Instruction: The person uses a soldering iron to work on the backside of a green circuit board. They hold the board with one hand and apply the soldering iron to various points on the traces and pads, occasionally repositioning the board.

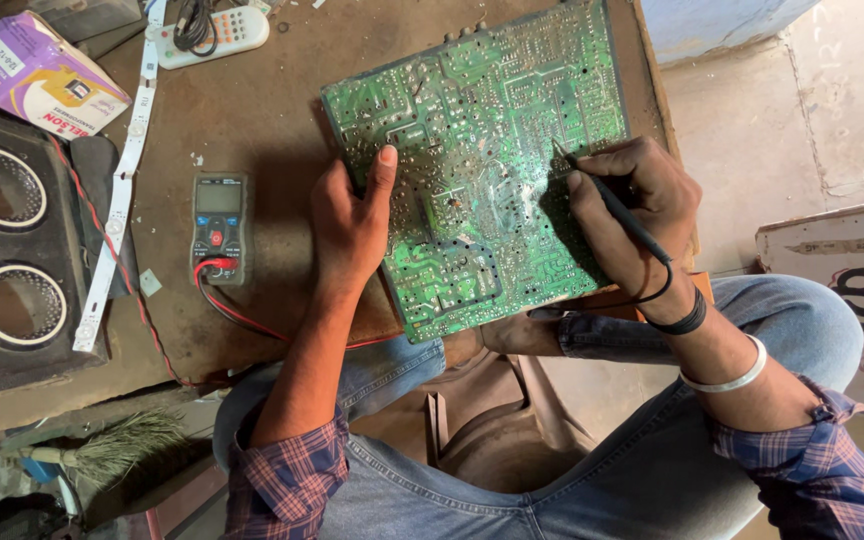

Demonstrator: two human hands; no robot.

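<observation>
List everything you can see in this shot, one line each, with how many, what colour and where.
circuit board: one, green, middle of the table, tilted
probe: one, black, tip on the board's right part
multimeter: one, dark grey, left of the board, red lead plugged in
LED strip: one, white, running down the table's left side
speaker box: one, black, two round openings, far left
remote control: one, white, top edge
carton: one, purple and white, top left
brush: one, greenish bristles, bottom left
table: one, brown
left hand: pressing the board's left edge
right hand: gripping the probe
</observation>
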